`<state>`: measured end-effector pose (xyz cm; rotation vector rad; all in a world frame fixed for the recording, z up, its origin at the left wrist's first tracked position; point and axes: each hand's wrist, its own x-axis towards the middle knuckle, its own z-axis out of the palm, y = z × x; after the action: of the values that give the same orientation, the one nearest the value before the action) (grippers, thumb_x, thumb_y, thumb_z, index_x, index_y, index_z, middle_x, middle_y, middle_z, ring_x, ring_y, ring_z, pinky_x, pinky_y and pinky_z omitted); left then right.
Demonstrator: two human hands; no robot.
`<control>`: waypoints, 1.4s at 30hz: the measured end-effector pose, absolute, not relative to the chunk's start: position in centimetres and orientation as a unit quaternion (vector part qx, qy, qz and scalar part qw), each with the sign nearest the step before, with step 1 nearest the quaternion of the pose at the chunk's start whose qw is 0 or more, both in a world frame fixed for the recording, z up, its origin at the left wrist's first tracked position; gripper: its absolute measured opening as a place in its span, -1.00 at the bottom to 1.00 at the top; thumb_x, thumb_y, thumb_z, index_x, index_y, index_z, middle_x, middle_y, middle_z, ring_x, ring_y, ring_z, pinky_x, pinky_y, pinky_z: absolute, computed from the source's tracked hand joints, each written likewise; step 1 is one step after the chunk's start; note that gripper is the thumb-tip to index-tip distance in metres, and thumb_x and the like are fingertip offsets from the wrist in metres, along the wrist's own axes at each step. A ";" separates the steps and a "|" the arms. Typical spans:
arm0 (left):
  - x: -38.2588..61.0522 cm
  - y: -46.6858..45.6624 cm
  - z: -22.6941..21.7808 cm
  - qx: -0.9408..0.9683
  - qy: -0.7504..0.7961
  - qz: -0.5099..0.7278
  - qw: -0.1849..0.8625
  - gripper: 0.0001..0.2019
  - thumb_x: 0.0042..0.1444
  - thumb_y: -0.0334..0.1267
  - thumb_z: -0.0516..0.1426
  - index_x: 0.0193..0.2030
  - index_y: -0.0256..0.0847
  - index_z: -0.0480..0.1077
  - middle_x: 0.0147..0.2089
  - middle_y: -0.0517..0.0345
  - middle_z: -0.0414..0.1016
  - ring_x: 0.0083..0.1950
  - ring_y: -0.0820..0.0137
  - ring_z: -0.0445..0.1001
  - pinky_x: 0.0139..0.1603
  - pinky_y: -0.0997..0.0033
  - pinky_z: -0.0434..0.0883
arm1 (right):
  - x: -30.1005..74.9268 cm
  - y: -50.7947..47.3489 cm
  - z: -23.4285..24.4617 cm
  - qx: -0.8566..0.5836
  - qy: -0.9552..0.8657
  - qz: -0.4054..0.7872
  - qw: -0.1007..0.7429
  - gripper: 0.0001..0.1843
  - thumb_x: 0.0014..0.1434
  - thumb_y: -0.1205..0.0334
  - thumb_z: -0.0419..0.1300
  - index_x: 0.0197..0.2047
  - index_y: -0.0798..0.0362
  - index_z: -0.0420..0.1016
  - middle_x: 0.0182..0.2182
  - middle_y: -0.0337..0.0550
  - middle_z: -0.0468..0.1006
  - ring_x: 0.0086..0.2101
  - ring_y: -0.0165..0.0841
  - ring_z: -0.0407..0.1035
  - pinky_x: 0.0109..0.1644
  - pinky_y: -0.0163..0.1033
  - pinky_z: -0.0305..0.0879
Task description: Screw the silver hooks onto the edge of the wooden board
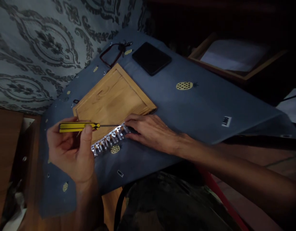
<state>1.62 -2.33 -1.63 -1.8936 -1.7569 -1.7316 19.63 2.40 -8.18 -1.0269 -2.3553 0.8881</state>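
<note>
My left hand [71,150] is closed around the yellow handle of a small screwdriver [78,126]. Its thin shaft points right, and the tip reaches a strip of metal terminals [108,140]. The strip lies along the near edge of a wooden board [109,99]. My right hand [150,131] lies on the right end of the strip, its fingers pressed down on it, on the blue cloth [198,106] that covers the table.
A black flat case [151,58] lies at the far side of the cloth, with a dark red loop of cable [111,54] to its left. A wooden tray holding white paper [234,57] stands at the back right. A patterned wall rises on the left.
</note>
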 end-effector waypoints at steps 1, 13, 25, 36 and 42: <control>1.6 -2.3 -1.7 -0.612 -0.567 -0.551 0.017 -0.75 0.05 -0.35 0.38 -0.12 -0.18 0.50 -0.19 0.24 0.55 -0.29 0.48 0.57 -0.23 0.42 0.60 | 19.6 2.4 -8.2 -0.369 -0.846 0.319 0.214 -0.76 0.37 0.17 0.25 0.05 0.07 0.56 0.05 -0.02 0.60 -0.09 -0.25 0.53 -0.11 -0.23 0.35; 1.9 -2.4 -2.5 -0.585 -0.604 -0.540 -0.023 -0.72 0.07 -0.27 0.40 -0.09 -0.16 0.50 -0.20 0.20 0.59 -0.31 0.48 0.60 -0.25 0.48 0.56 | 19.7 2.3 -8.7 -0.359 -0.856 0.301 0.216 -0.75 0.39 0.19 0.23 0.07 0.09 0.55 0.08 -0.02 0.59 -0.05 -0.22 0.53 -0.09 -0.18 0.37; 2.1 -2.2 -2.4 -0.611 -0.583 -0.529 -0.086 -0.66 0.16 -0.34 0.32 0.06 -0.15 0.41 -0.22 0.21 0.58 -0.28 0.47 0.61 -0.18 0.45 0.59 | 19.7 2.3 -8.4 -0.363 -0.856 0.304 0.206 -0.71 0.40 0.17 0.21 0.12 0.09 0.55 0.12 -0.01 0.58 -0.01 -0.20 0.53 -0.05 -0.18 0.38; 2.7 -1.5 -2.1 -0.634 -0.564 -0.530 0.010 -0.68 0.04 -0.33 0.41 -0.07 -0.14 0.49 -0.13 0.23 0.46 -0.30 0.52 0.55 -0.32 0.52 0.52 | 19.6 2.4 -8.6 -0.366 -0.852 0.300 0.222 -0.73 0.36 0.20 0.25 0.08 0.08 0.58 0.04 0.01 0.61 -0.08 -0.22 0.55 -0.09 -0.18 0.40; 2.5 -1.6 -1.8 -0.641 -0.552 -0.532 -0.025 -0.66 0.08 -0.35 0.38 -0.01 -0.13 0.48 -0.16 0.24 0.56 -0.27 0.44 0.64 -0.23 0.40 0.60 | 19.6 2.4 -8.5 -0.368 -0.851 0.305 0.217 -0.75 0.37 0.20 0.24 0.06 0.07 0.58 0.02 0.00 0.60 -0.11 -0.24 0.54 -0.11 -0.20 0.39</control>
<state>2.50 -1.62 -1.81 -2.0483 -1.7616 -1.7002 19.65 2.36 -8.51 -1.0197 -2.3565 0.8460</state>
